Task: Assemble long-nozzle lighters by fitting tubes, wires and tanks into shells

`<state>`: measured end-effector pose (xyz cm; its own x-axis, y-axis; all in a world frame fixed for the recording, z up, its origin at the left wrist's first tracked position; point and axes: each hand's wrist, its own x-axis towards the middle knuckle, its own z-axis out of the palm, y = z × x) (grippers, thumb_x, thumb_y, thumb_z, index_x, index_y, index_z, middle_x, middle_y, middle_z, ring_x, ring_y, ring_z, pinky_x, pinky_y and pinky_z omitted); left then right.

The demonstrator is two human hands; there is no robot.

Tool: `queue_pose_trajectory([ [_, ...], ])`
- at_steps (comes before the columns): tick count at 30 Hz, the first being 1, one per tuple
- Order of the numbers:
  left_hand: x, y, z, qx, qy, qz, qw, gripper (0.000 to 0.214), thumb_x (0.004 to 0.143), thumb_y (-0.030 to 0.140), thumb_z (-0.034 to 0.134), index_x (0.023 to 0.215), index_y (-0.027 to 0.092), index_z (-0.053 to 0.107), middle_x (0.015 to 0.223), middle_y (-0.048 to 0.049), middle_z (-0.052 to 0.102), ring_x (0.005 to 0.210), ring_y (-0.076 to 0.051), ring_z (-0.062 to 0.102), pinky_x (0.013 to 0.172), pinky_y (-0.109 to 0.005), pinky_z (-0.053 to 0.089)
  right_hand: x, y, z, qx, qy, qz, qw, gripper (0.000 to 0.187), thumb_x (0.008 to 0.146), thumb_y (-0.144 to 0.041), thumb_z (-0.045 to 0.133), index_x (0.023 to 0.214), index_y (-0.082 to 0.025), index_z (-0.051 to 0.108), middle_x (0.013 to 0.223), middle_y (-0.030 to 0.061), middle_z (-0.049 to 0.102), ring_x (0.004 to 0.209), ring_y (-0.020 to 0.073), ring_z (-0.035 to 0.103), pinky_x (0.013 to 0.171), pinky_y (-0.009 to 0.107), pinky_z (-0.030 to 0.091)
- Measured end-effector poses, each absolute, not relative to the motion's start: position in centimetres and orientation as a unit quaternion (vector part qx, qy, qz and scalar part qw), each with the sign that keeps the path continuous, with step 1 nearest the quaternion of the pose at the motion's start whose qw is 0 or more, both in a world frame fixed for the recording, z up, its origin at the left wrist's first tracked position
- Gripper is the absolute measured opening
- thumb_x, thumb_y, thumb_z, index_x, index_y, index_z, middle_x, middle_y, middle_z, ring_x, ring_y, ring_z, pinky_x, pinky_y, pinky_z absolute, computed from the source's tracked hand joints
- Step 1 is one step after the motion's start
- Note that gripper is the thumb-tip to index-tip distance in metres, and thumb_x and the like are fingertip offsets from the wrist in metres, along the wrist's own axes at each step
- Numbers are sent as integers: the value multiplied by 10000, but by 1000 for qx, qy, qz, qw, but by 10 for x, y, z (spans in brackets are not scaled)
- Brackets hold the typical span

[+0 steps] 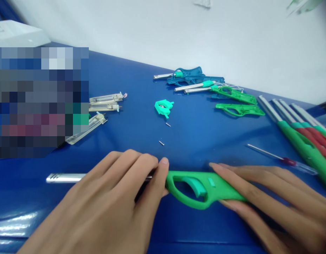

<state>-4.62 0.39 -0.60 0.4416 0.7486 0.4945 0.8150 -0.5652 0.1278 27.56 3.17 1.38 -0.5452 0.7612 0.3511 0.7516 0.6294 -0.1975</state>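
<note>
A green gas lighter (215, 187) with a silver metal tube and a teal trigger lies sideways at the front of the blue table. My left hand (125, 197) is closed around it where the tube meets the handle, hiding that joint. The handle's right end is gripped between the thumb and fingers of my right hand (279, 197). Beyond my left fingertips lie two small screws, a nearer screw (161, 143) and a farther screw (168, 124). Past them sits a loose teal plastic part (163, 107).
Clear fuel tanks (104, 107) lie at left beside a pixelated patch. Blue handle shells (191, 76), green handle shells (239, 109) and metal tubes sit at the back. At right are a screwdriver (284, 160) and several lighters (302, 144).
</note>
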Motion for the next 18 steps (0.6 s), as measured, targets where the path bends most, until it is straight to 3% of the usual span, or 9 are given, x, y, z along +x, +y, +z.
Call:
queue_pose_trajectory([
  [3, -50, 6, -8, -851, -464, -229, 90, 524, 1257, 431, 268, 1568, 265, 656, 1304, -38, 741, 1262, -264, 695, 1242, -393, 462, 277, 34, 16, -421, -882, 11, 211, 456, 1089, -552, 778, 1517, -396, 803, 1172, 65, 871, 1089, 346, 851, 841, 433, 722],
  [7, -51, 4, -5, -859, -455, -211, 99, 569, 1269, 495, 259, 1585, 214, 640, 1322, -74, 711, 1274, -295, 649, 1257, -437, 428, 286, 34, 18, -402, -896, -13, 186, 467, 1167, -477, 674, 1617, -362, 726, 1230, 54, 857, 1030, 296, 842, 866, 402, 684],
  [9, -49, 7, 0, -868, -436, -214, 101, 480, 1265, 376, 323, 1532, 153, 652, 1284, -97, 695, 1208, -312, 616, 1176, -466, 435, 290, 35, 18, -379, -910, -33, 162, 476, 1209, -448, 598, 1659, -317, 679, 1234, 53, 844, 1010, 274, 817, 880, 389, 648],
  [12, -45, 16, 8, -868, -427, -221, 126, 373, 1145, 79, 453, 1456, 103, 658, 1230, -108, 708, 1123, -319, 593, 1048, -482, 459, 290, 38, 19, -347, -923, -56, 155, 439, 1226, -417, 577, 1621, -256, 681, 1147, 46, 832, 940, 257, 763, 841, 386, 581],
  [15, -43, 24, 14, -876, -416, -212, 124, 415, 1115, 58, 488, 1493, 118, 649, 1263, -114, 738, 1155, -342, 599, 1027, -505, 469, 289, 43, 17, -332, -927, -74, 156, 398, 1231, -374, 577, 1576, -214, 694, 1094, 42, 811, 907, 244, 732, 832, 386, 536],
  [18, -40, 28, 16, -879, -409, -224, 100, 320, 1129, 71, 480, 1321, 155, 722, 1144, -85, 759, 1021, -318, 624, 913, -485, 495, 291, 43, 13, -326, -932, -99, 126, 450, 1242, -425, 520, 1598, -200, 678, 1111, 67, 773, 932, 261, 713, 829, 397, 526],
])
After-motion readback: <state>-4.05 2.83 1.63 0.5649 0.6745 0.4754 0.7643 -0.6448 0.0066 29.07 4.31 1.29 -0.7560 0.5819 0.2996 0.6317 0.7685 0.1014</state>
